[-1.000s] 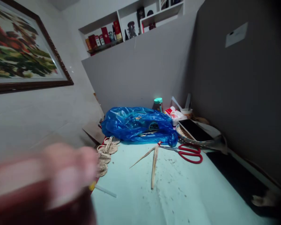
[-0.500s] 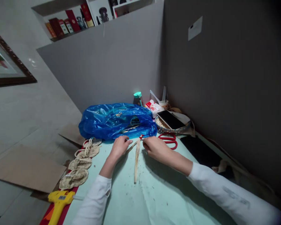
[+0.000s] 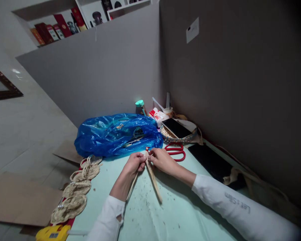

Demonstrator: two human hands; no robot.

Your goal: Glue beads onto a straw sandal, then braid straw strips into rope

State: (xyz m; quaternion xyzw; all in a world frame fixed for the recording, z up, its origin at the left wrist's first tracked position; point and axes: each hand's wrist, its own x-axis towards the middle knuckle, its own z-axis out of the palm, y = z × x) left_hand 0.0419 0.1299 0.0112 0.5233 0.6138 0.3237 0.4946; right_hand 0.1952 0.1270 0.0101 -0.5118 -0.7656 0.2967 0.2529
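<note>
Clearly, the fingers of both hands I'm watching are closed: the left hand (image 3: 134, 164) and the right hand (image 3: 163, 160) meet and pinch the straw strands (image 3: 154, 184) just below their red tie (image 3: 147, 148). Those strands spread from the pinch toward me, one thicker bundle angling right, a thinner one running down by the left wrist, over the pale green surface (image 3: 182, 216). Just beyond the knuckles of the right, I see red scissor handles (image 3: 182, 156); behind the tie sits a crumpled blue plastic bag (image 3: 110, 135). Farther right, a phone (image 3: 177, 128) rests on a shallow basket (image 3: 166, 134), with a flat black item (image 3: 209, 162) near it. Along my left edge runs a row of woven straw sandals (image 3: 76, 205), then a yellow glue gun (image 3: 52, 233).
</note>
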